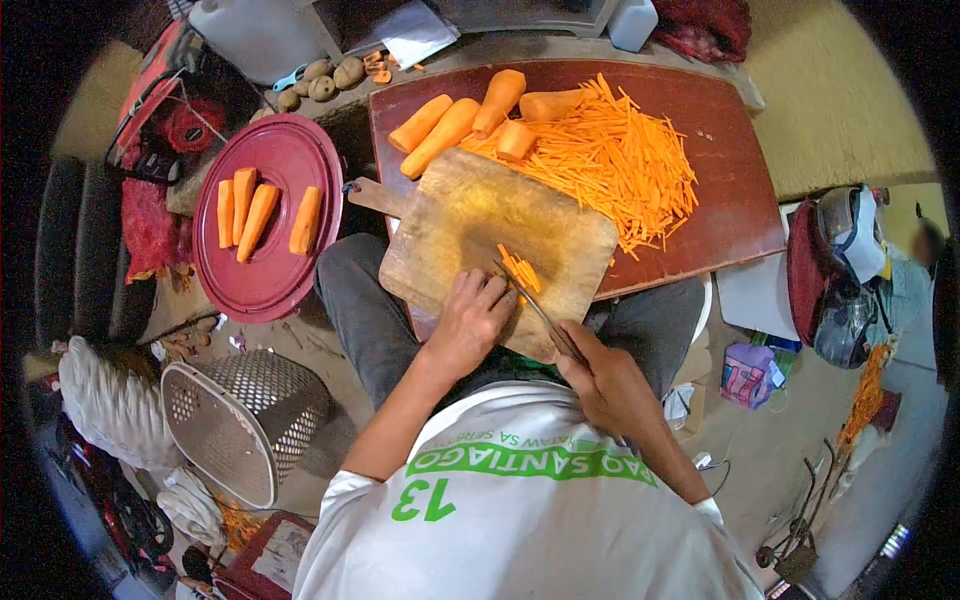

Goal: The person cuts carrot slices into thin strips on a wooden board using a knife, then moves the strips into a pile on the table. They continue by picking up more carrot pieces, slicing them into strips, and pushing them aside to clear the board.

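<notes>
Here, the right hand (pixel 608 385) grips a knife (pixel 545 319); the left hand (pixel 468 318) curls beside carrot strips (pixel 519 267), its hold unclear.

A dark red table (pixel 735 205) stands above a cluttered, dull brownish-grey floor (pixel 760 435).

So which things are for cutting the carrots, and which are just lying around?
Looks part of the job:
knife in the right hand
cutting board
carrots
carrot strips
red table
red disc holding carrots

Probably just lying about:
plastic basket
brown round vegetables
purple bag
white container
</notes>
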### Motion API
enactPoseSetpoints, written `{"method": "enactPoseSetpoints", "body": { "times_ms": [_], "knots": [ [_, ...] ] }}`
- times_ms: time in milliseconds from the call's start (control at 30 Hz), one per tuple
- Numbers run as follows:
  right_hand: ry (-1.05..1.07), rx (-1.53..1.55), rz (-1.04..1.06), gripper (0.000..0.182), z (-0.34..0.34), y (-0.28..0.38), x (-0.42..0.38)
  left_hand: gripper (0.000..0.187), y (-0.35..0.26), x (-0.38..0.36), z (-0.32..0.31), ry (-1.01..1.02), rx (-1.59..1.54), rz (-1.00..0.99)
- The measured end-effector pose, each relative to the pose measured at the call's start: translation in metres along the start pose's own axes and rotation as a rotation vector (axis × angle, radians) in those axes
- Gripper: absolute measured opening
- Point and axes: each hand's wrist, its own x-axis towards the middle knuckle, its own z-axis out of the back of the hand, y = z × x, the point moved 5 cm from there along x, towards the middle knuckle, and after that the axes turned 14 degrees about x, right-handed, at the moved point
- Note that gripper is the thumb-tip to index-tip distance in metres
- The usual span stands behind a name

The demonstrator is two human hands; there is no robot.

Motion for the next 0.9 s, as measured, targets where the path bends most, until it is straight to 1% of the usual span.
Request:
{"method": "enactPoseSetpoints", "body": {
  "times_ms": [100, 200, 300, 400, 500, 600, 667, 733, 800, 900],
  "knots": [
    [0.002, 0.015, 0.004, 0.04, -0.008, -0.012, 0.003, 0.028, 0.003, -0.003, -0.005, -0.004, -0.011, -0.007],
    [0.016, 0.075, 0.133, 0.041, -0.013, -0.011, 0.038, 0.027, 0.003, -0.002, -0.006, -0.019, -0.028, -0.017],
    [0.021, 0.068, 0.123, 0.041, -0.017, -0.011, 0.056, 0.027, 0.003, 0.001, -0.001, -0.044, -0.025, -0.023],
    [0.066, 0.123, 0.056, 0.039, -0.005, -0.003, 0.03, 0.027, 0.001, -0.001, -0.002, -0.06, -0.013, -0.028],
    [-0.008, 0.036, -0.003, 0.04, -0.003, -0.014, 0.004, 0.026, 0.002, -0.001, 0.0, -0.051, 0.003, -0.027],
    [-0.038, 0.086, 0.069, 0.043, -0.018, -0.021, 0.02, 0.024, 0.004, 0.001, 0.0, -0.052, -0.016, -0.044],
    [-0.03, 0.051, 0.085, 0.043, -0.02, -0.012, 0.044, 0.023, 0.005, -0.001, -0.001, -0.083, -0.034, -0.044],
    [-0.011, 0.067, 0.073, 0.043, -0.021, -0.004, 0.051, 0.025, 0.001, -0.001, 0.001, -0.054, -0.004, -0.048],
    [0.027, 0.11, 0.023, 0.044, -0.01, 0.005, 0.047, 0.028, 0.001, 0.0, 0.001, -0.053, 0.012, -0.046],
    [0.031, 0.119, -0.018, 0.043, -0.001, -0.006, 0.018, 0.031, 0.0, -0.004, -0.003, -0.078, 0.009, -0.022]
  ]
}}
